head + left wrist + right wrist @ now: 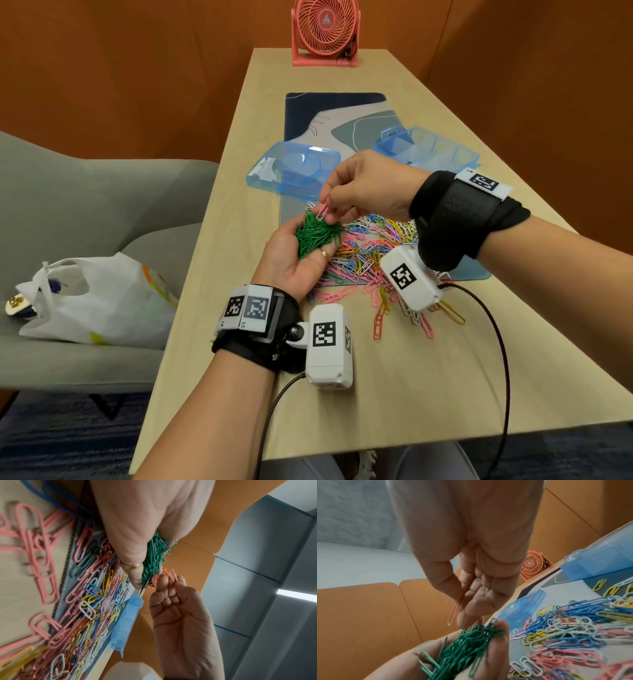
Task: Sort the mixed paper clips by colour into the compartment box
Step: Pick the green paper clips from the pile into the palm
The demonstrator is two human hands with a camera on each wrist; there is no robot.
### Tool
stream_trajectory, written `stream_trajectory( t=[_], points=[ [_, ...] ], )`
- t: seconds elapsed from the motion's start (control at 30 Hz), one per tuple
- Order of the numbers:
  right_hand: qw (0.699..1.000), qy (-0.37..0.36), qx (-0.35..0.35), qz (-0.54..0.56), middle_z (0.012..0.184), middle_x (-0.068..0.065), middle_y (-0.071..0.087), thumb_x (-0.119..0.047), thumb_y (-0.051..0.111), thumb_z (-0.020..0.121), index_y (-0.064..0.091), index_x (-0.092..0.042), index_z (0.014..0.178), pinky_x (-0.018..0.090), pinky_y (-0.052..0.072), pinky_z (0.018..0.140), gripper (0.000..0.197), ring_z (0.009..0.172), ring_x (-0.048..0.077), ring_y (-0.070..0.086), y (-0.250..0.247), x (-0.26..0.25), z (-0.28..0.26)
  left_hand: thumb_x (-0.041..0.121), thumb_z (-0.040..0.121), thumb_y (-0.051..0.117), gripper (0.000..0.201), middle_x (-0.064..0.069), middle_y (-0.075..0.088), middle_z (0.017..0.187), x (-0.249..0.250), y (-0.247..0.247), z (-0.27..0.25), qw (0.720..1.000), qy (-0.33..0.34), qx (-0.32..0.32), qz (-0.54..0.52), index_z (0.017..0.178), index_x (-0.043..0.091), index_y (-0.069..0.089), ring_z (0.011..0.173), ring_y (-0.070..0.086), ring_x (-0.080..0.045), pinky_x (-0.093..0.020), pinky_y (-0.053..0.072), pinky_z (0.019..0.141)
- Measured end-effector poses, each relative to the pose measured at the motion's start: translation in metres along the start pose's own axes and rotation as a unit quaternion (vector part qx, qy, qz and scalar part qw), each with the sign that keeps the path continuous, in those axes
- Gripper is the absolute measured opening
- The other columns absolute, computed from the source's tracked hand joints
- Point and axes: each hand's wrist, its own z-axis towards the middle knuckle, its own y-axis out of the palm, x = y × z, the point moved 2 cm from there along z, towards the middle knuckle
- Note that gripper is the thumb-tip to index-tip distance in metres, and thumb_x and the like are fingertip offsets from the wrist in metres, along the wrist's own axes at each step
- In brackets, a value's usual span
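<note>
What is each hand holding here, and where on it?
Left hand cups a bunch of green clips in its palm. Right hand pinches one pink clip by its upper end between thumb and fingers.

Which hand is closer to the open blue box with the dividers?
Right. The right hand hovers just in front of the blue plastic compartment box; the left hand, cupping green clips, is nearer the person.

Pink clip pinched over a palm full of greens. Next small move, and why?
Probably carry the pink clip clear of the left hand and drop it on the mixed pile. The right hand pinches it just above the green clips cupped in the left palm, so it looks like a stray; the compartment box looks empty.
</note>
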Motion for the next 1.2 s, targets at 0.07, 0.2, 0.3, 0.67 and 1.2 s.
stream_trajectory(
  t=[0.07, 0.2, 0.3, 0.67, 1.2],
  points=[
    [1.000, 0.001, -0.003, 0.009, 0.094, 0.025, 0.066, 0.003, 0.053, 0.089, 0.060, -0.001, 0.089, 0.019, 0.056, 0.057, 0.008, 0.066, 0.016, 0.068, 0.000, 0.002, 0.001, 0.009, 0.095, 0.035, 0.027, -0.014, 0.063, 0.073, 0.000, -0.001, 0.000, 1.000, 0.005, 0.001, 0.015, 0.088, 0.000, 0.059, 0.079, 0.056, -0.021, -0.040, 0.046, 0.090],
    [0.999, -0.006, 0.019, 0.029, 0.080, 0.022, 0.065, 0.007, 0.053, 0.086, 0.060, -0.001, 0.084, 0.026, 0.059, 0.063, 0.011, 0.061, 0.015, 0.067, -0.007, 0.004, 0.004, 0.010, 0.096, 0.037, 0.026, -0.016, 0.065, 0.080, -0.001, -0.001, 0.001, 0.999, 0.008, 0.021, 0.028, 0.087, 0.001, 0.059, 0.081, 0.060, -0.026, -0.038, 0.056, 0.071],
    [0.995, -0.001, 0.086, 0.043, 0.067, 0.011, 0.059, 0.004, 0.053, 0.087, 0.059, -0.005, 0.079, 0.023, 0.057, 0.057, 0.014, 0.057, 0.013, 0.065, -0.026, 0.003, 0.007, 0.012, 0.097, 0.037, 0.026, -0.018, 0.059, 0.089, -0.001, 0.000, -0.001, 0.999, 0.006, 0.032, 0.036, 0.086, 0.001, 0.058, 0.082, 0.059, -0.028, -0.035, 0.057, 0.063],
    [0.986, 0.091, 0.061, -0.129, 0.071, 0.011, 0.065, 0.008, 0.062, 0.085, 0.067, -0.006, 0.085, 0.027, 0.059, 0.064, 0.014, 0.060, 0.018, 0.064, -0.050, 0.043, 0.004, 0.013, 0.100, 0.034, 0.030, -0.017, 0.059, 0.091, 0.004, -0.001, -0.002, 0.998, 0.031, 0.037, 0.037, 0.086, 0.002, 0.058, 0.081, 0.062, -0.029, -0.036, 0.057, 0.069],
    [0.863, 0.207, 0.197, -0.417, 0.077, 0.012, 0.051, -0.014, 0.050, 0.093, 0.044, -0.004, 0.067, 0.030, 0.038, 0.063, 0.028, 0.076, 0.030, 0.050, -0.110, 0.074, 0.014, 0.011, 0.098, 0.036, 0.028, -0.019, 0.065, 0.085, -0.013, 0.014, -0.004, 0.998, 0.013, 0.020, 0.064, 0.087, 0.001, 0.060, 0.081, 0.065, -0.030, -0.043, 0.053, 0.076]
  ],
)
